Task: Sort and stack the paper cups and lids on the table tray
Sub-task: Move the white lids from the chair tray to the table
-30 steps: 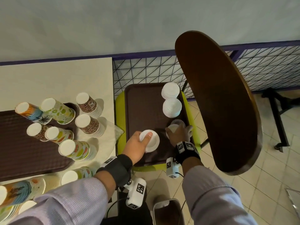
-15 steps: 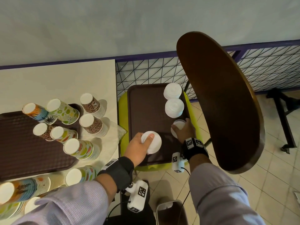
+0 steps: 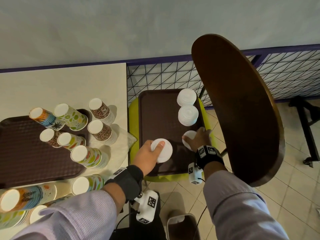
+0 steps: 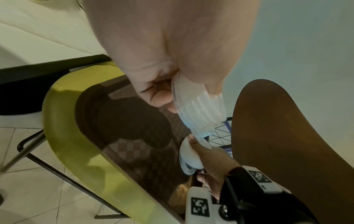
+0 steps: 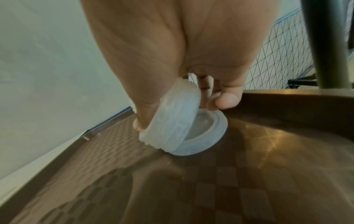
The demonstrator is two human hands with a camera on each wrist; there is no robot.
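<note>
Far left, the cup stacks (image 3: 97, 130) stand upside down on the bench (image 3: 69, 84), some on its brown tray (image 3: 26, 156), several leaning. They're thin printed paper cones nested deep, so one nudge from a sleeve could topple a leaning column into its neighbours.

Centre now: the left hand (image 3: 149, 156) grips a bundle of lids (image 3: 162, 152), thumb on top, fingers curled underneath, held tilted above the chair tray (image 3: 155, 110). In the left wrist view they're thin, translucent, ribbed plastic discs, fanned at the lower edge. Slick and loosely nested, so I'd say the bottom ones could slide out and scatter.

Right of that, two neat lid stacks (image 3: 187, 115) sit at the tray's far side. Nearest us, the right hand (image 3: 199, 141) pinches a tilted lid wad (image 5: 170, 119) over a lid lying cup-side up (image 5: 206, 128) on the textured, glossy tray. The wad's edge touches that lid; set down crooked, it won't nest and may skid.

And the tray rests on a curved green seat (image 3: 135, 108), so pressing near an edge could rock it.
</note>
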